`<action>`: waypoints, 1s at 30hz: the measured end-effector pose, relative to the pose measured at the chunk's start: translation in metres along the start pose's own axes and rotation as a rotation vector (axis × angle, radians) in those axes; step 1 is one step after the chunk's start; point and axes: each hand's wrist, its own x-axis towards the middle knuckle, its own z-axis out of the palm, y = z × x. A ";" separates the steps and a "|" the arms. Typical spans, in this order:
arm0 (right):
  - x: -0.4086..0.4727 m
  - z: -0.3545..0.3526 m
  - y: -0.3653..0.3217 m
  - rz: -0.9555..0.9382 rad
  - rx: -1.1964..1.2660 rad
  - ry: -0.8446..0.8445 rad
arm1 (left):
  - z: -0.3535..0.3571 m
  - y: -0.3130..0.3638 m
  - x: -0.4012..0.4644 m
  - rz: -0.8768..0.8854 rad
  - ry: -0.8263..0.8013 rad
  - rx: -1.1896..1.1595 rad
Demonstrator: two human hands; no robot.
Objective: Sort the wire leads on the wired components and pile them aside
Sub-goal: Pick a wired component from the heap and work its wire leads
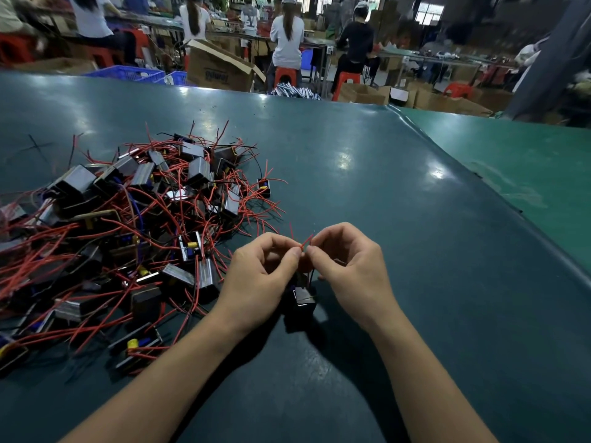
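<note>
The left hand and the right hand meet fingertip to fingertip over the near middle of the desk, each with thumb and forefinger pinched on the thin red wire that pokes up between them toward 1 o'clock; the other fingers are curled in loosely. Below the hands, at 6 o'clock from the pinch, sits the small black part these leads belong to — it seems to rest on the desk, though whether it hangs slightly clear cannot be told. The leads look soft and springy, easy to bend and quick to flick back, so a hold near the tip suits straightening them; the part itself looks compact, rigid and probably heavy for its size, better taken by its body than dragged by its wires. Out at 9 to 10 o'clock lies the big tangled pile of like parts — red leads snagging across one another.
</note>
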 end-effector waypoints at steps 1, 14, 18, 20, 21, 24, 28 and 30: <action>0.000 0.001 0.001 0.001 0.022 -0.003 | 0.000 0.000 0.000 0.006 0.012 0.012; -0.003 0.005 0.000 0.027 0.218 -0.015 | -0.006 0.005 0.002 0.099 -0.061 -0.014; -0.004 0.006 -0.001 0.018 0.192 -0.002 | -0.005 0.003 0.005 0.030 -0.047 -0.037; -0.004 0.005 -0.001 -0.007 0.137 0.005 | -0.004 0.000 0.006 -0.049 -0.041 -0.087; -0.003 0.005 -0.001 -0.020 0.116 0.008 | -0.003 -0.001 0.007 -0.071 -0.044 -0.100; -0.003 0.004 -0.001 -0.032 0.097 0.016 | -0.003 -0.003 0.007 -0.036 -0.045 -0.081; -0.001 0.002 0.000 -0.006 0.104 0.032 | -0.005 -0.004 0.006 0.034 -0.049 -0.021; -0.001 0.001 0.000 -0.012 0.089 0.029 | -0.005 -0.005 0.004 0.039 -0.060 -0.035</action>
